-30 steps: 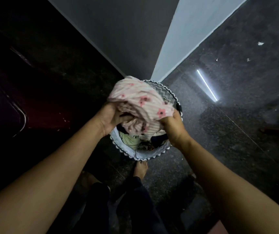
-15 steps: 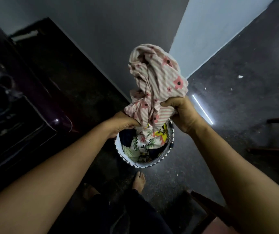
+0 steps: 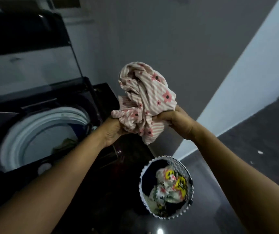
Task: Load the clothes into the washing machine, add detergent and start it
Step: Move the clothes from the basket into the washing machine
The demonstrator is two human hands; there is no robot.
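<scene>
**Striped garment gripped in both hands beside the open washing machine**

Head view. The washing machine (image 3: 101, 91) fills the left side. It is a dark top-loader with its glass lid (image 3: 27, 65) standing upright behind the opening, so the white tub ring (image 3: 34, 130) is exposed. Some dark cloth (image 3: 66, 142) lies inside the tub, too blurred to tell apart.

Just right of the tub opening, over the machine's right-hand edge, both hands hold a bunched striped garment (image 3: 145, 98) in the air. It is pink and white with red flowers. The left hand (image 3: 113, 130) grips the lower left of the bundle, its fingers curled up into the fabric. The right hand (image 3: 177, 121) is clamped on the lower right, its fingers closed over the cloth. The hands are near each other with fabric packed between them. Most of the garment heaps up above them, and a short tail hangs down below.

Lower down, to the right of the machine's front, a round laundry basket (image 3: 166, 157) with a white zigzag rim stands on the dark floor (image 3: 262, 149). It holds more clothes (image 3: 169, 188): a floral piece with yellow patches on top and dark pieces around it. The basket is near the machine, but I cannot tell whether the two touch.

A grey wall (image 3: 152, 39) rises behind the machine. Further right, a paler wall face (image 3: 253, 73) meets the floor.
</scene>
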